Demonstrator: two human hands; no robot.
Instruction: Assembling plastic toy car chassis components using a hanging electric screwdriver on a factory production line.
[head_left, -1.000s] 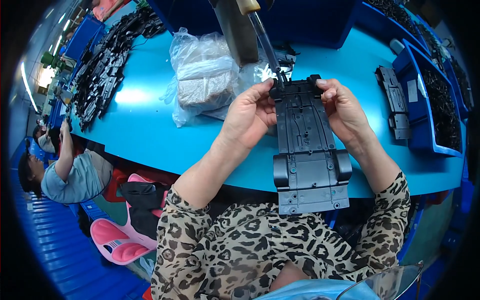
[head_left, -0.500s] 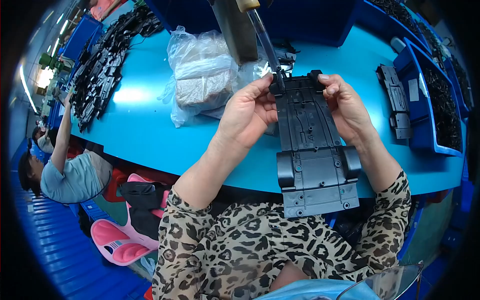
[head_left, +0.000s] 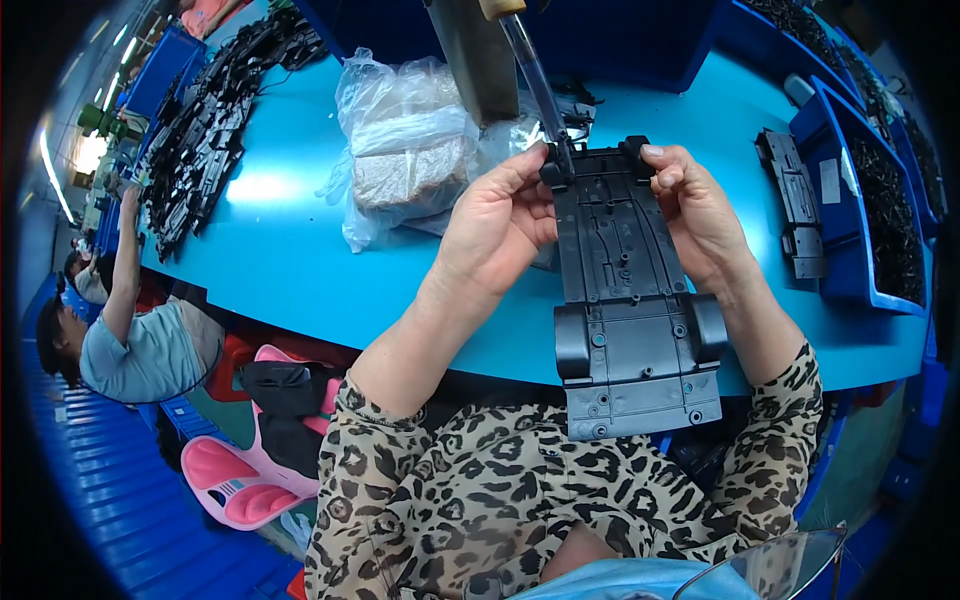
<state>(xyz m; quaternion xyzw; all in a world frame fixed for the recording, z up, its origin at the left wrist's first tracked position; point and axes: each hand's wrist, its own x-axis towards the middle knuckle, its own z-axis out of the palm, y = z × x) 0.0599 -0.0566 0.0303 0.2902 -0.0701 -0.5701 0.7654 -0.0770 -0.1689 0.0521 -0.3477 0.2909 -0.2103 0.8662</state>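
Note:
A long black plastic chassis (head_left: 622, 255), like the underside of a toy car, is held up between my hands, its far end tilted away from me. My left hand (head_left: 505, 215) grips the far left corner, the thumb on the wheel-arch part. At the far right corner my right hand (head_left: 700, 205) pinches the edge with thumb and bent fingers. A shiny upright rod (head_left: 535, 80) with a yellowish top comes down from above, and its dark lower end meets the chassis close to my left thumb. Whether the tip sits in a hole cannot be seen.
A plastic-wrapped bundle (head_left: 410, 150) lies left of the rod on the blue table (head_left: 300, 270). Black parts (head_left: 205, 140) are heaped at the far left. On the right stand another chassis (head_left: 795, 205) and a blue bin (head_left: 870, 285) of small dark pieces. A co-worker (head_left: 150, 340) sits at left.
The chassis has shifted very slightly to the right and toward me, with both hands still holding it. The co-worker's arm at the left has moved a little.

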